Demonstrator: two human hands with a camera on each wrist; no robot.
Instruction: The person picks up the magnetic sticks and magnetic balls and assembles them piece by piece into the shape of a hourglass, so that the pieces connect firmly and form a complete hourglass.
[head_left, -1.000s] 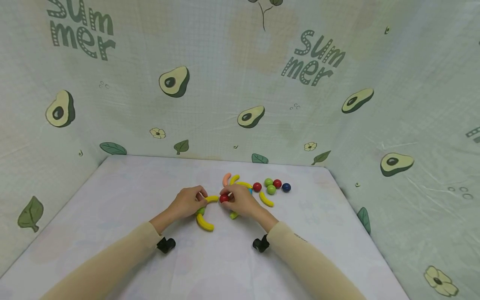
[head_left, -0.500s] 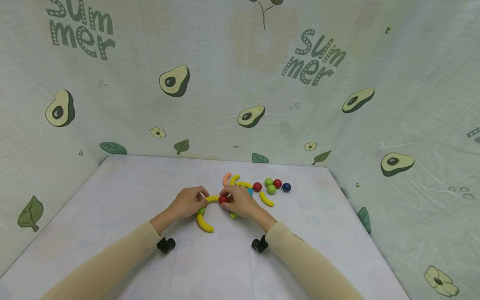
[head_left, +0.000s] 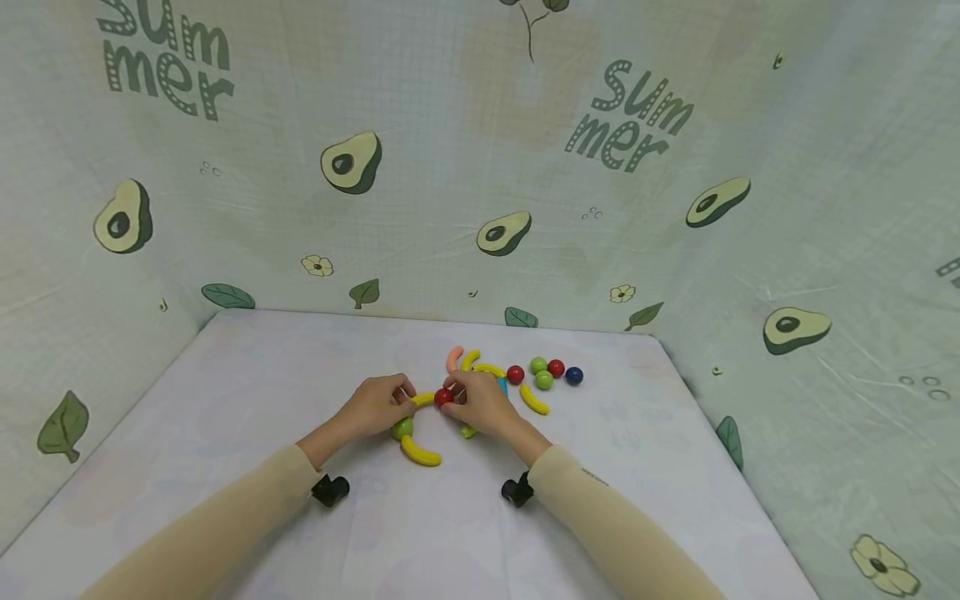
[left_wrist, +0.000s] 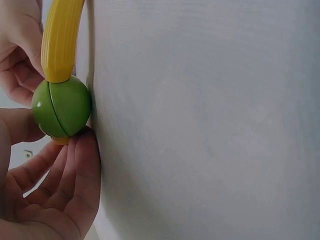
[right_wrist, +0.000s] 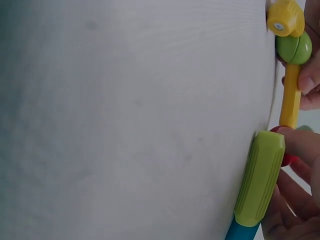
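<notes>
My left hand (head_left: 378, 404) pinches a yellow curved toy stick (head_left: 423, 399) beside a green ball (left_wrist: 62, 107). A second yellow curved stick (head_left: 421, 451) is joined to that ball and points toward the front right. My right hand (head_left: 483, 402) pinches a red ball (head_left: 442, 397) between thumb and fingers, right at the free end of the left hand's stick. Close beside the right fingers lies a lime-green stick (right_wrist: 260, 180), with a blue piece (right_wrist: 243, 230) at its end. The right hand hides part of that group in the head view.
Behind the right hand lie an orange-pink curved stick (head_left: 454, 359) and yellow sticks (head_left: 470, 359). To the right are another red ball (head_left: 515, 375), a yellow stick (head_left: 534, 399), green balls (head_left: 543, 380), a further red ball (head_left: 556, 367) and a dark blue ball (head_left: 574, 375). Printed cloth walls surround the white table.
The red ball in my right hand has moved slightly left, closing the gap to the yellow stick's end. The front yellow stick has swung to the right, and more of the green ball shows.
</notes>
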